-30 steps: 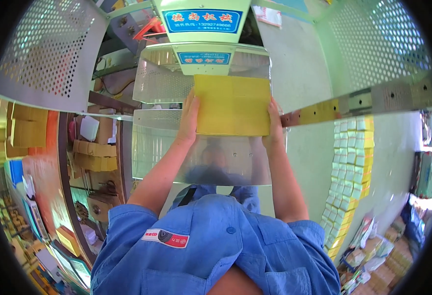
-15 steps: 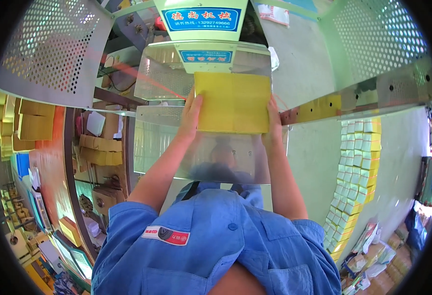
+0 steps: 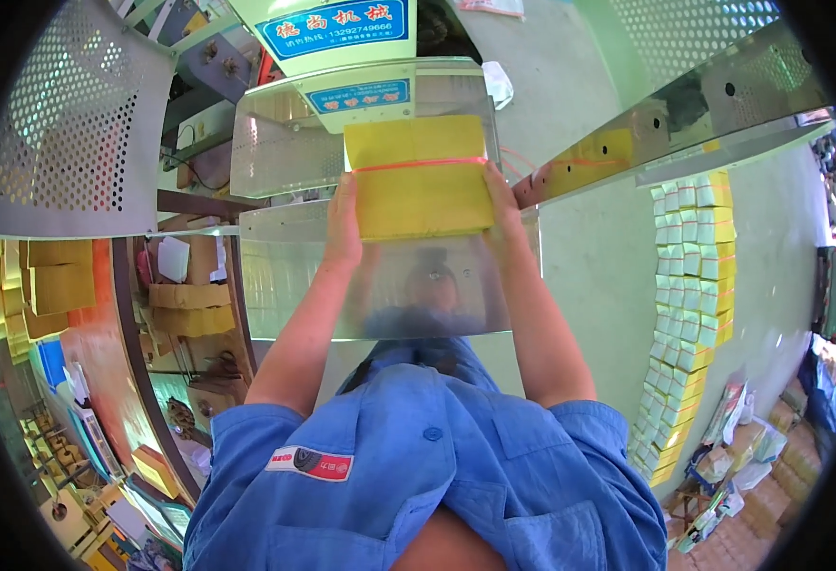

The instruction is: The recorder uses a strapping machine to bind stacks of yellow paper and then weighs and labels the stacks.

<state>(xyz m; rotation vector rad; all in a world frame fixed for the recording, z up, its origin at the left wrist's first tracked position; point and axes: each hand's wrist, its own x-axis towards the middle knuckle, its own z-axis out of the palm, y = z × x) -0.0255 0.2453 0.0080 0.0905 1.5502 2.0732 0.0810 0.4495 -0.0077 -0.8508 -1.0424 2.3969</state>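
A thick yellow paper bundle (image 3: 424, 202) lies over the shiny metal worktop (image 3: 408, 309) of a machine. One thin red strap (image 3: 418, 165) runs across its top face from side to side. My left hand (image 3: 344, 226) is closed against the bundle's left side, its fingers partly hidden. On the opposite side my right hand (image 3: 503, 211) grips the right edge. Both forearms reach forward, and the bundle sits between my palms. Whether its underside touches the metal cannot be seen.
Perforated metal guards flank the machine at left (image 3: 66, 133) and right (image 3: 670, 27); a metal rail (image 3: 627, 133) slants along the right. Beyond it, strapped yellow-edged bundles (image 3: 689, 314) stand in a long stack on the floor. A reddish bench (image 3: 104, 357) is at left.
A red strap now crosses the bundle's top, which was bare before. The loose red strap stretching from the left to the bundle is gone. My view has shifted, and both hands still hold the bundle.
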